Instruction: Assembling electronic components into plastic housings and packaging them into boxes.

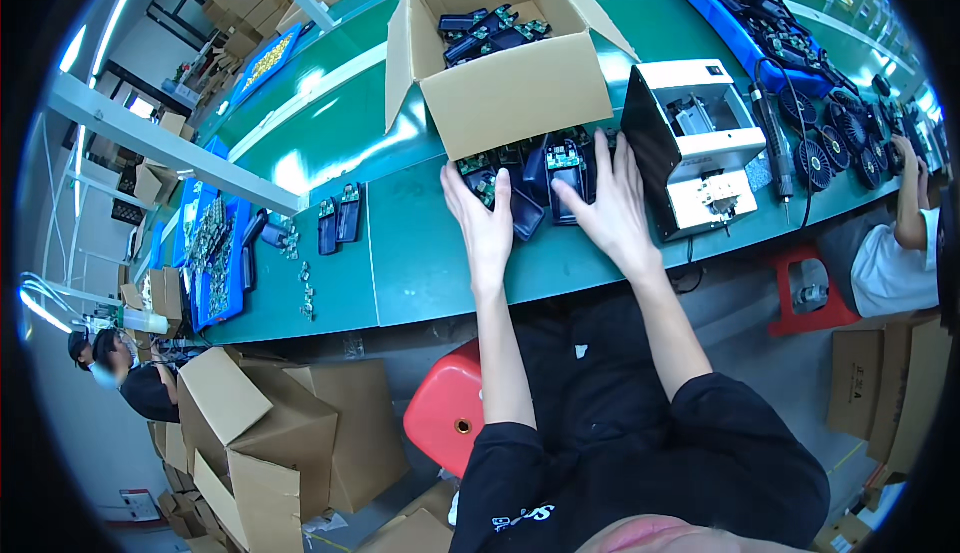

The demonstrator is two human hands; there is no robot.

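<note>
On the green workbench (420, 263), a cluster of dark plastic housings (526, 217) with green circuit boards sits between my hands, against the front of an open cardboard box (520, 98). My left hand (484, 228) touches the cluster's left side, its thumb and fingers apart. Along the right side lies my right hand (618, 215), fingers stretched forward and thumb over the nearest housing. Neither hand is closed round a piece. More housings (490, 35) lie inside the box. Two loose housings (340, 220) rest to the left.
A black-and-white bench machine (700, 158) stands close to my right hand. Beyond it are an electric screwdriver (772, 143), black round wheel-like parts (838, 145) and a filled blue tray (735, 38). Small boards fill a blue bin (237, 288) at left. A red stool (440, 415) is below.
</note>
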